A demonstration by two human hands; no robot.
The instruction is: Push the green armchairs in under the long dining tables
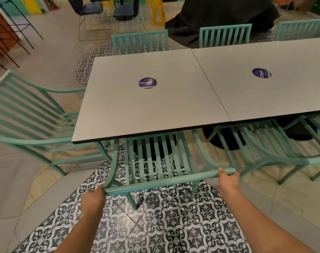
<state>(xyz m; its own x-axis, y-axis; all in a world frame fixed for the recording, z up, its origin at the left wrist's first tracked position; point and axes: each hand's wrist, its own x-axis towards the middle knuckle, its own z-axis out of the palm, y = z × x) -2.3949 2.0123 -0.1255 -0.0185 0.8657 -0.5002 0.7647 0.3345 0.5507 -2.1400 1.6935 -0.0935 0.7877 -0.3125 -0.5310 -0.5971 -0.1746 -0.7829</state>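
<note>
We grip the top rail of the near armchair (155, 161) with both hands, left hand (93, 198) and right hand (227, 179), fingers wrapped over it. Its seat sits partly under the counter (155, 110); the end armchair (33, 121) and right armchair (276, 148) look still out

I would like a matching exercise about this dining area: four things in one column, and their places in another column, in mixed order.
Things:
1. left hand
2. right hand
3. round purple sticker
4. yellow floor sign

Places:
A. on the grey table top
B. on the floor beyond the table
C. at the right end of the armchair's top rail
D. at the left end of that rail

Pairs: 1-D, 2-C, 3-A, 4-B
</note>
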